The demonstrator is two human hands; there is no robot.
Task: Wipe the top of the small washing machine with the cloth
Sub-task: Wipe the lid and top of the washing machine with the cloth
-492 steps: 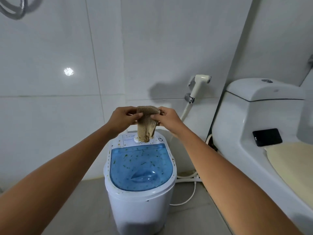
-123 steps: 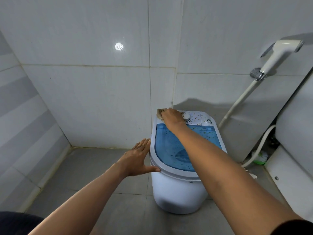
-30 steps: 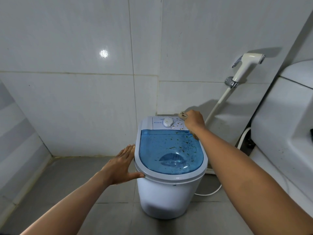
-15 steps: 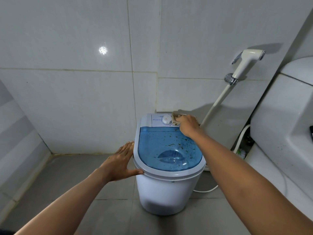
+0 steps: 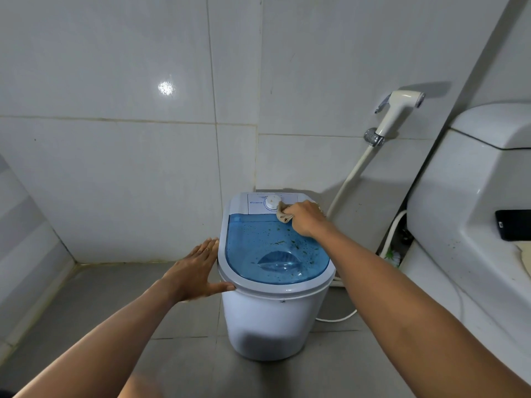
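A small white washing machine (image 5: 270,320) with a clear blue lid (image 5: 258,242) stands on the grey floor in a tiled corner. Green and brown specks dot the right and middle of the lid. My right hand (image 5: 304,218) presses a beige cloth (image 5: 283,215) onto the far right of the top, just right of the white dial (image 5: 272,201) and at the lid's back edge. My left hand (image 5: 192,268) lies flat with fingers apart against the machine's left rim, thumb on the front edge.
A white toilet (image 5: 459,214) stands close on the right, with a black phone (image 5: 513,228) on it. A bidet sprayer (image 5: 398,110) hangs on the wall behind, its hose running down beside the machine. A white cord (image 5: 336,318) lies on the floor. Tiled walls close in at left and back.
My right hand has slid the cloth from the back right corner leftwards to the dial, then a little forward onto the lid's back edge. My left hand has stayed on the left rim.
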